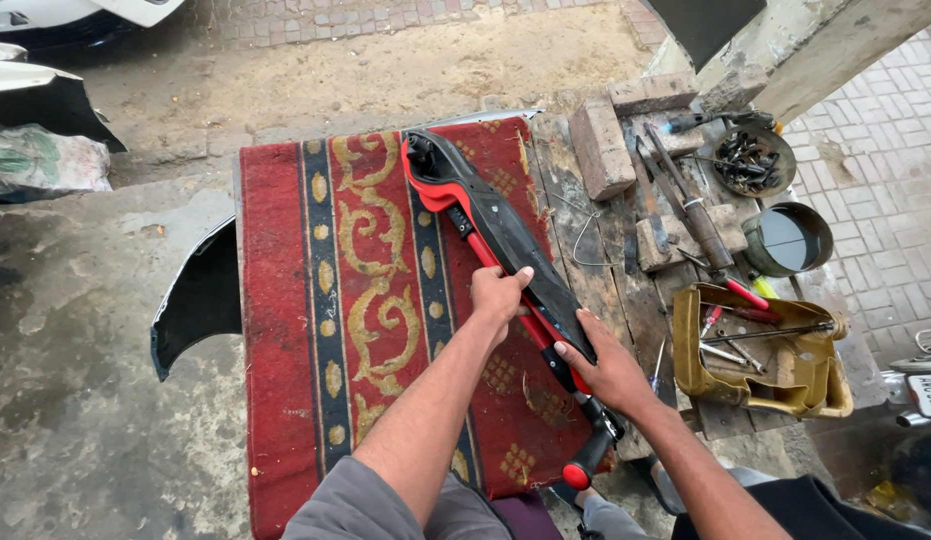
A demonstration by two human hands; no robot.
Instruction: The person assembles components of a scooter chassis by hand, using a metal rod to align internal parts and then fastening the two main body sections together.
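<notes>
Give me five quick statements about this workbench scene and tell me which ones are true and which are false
1. Both hands rest on the long red and black part. True: the left hand and the right hand press on it.
2. The part lies on a blue carpet. False: the carpet is red with gold patterns.
3. A brick sits on the wooden bench beyond the part. True.
4. The yellowish tray of tools is on the person's left. False: it is on the right.
5. The right hand holds a screwdriver. False: it lies flat on the part.
</notes>
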